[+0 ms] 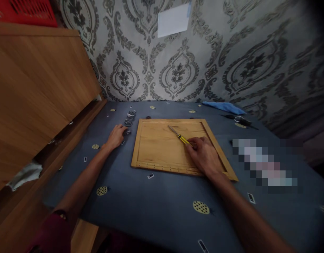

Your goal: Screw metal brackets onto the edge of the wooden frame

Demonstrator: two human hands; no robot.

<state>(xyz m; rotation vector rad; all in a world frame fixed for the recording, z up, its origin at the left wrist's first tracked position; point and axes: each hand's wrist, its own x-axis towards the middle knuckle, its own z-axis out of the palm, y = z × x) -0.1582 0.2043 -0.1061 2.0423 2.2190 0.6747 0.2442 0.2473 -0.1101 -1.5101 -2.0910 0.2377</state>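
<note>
My right hand (202, 153) is closed around a screwdriver (181, 138) with a yellow and black handle. Its metal shaft points up and to the left over a wooden panel (162, 146). The panel has a raised frame and lies flat, with a row of small dark holes along its near edge. To the left of the panel, my left hand (116, 136) rests on the cloth with its fingers stretched toward a small metal piece (128, 132). Several similar shiny metal pieces (130, 117) lie in a line just beyond the fingertips.
A patterned blue-grey cloth (151, 200) covers the surface. At the back right lie a blue cloth (226, 107) and a dark object (242, 121); a blurred-out item (264, 161) is nearer. A wooden cabinet (43, 77) bounds the left side, and a patterned wall (156, 70) rises behind.
</note>
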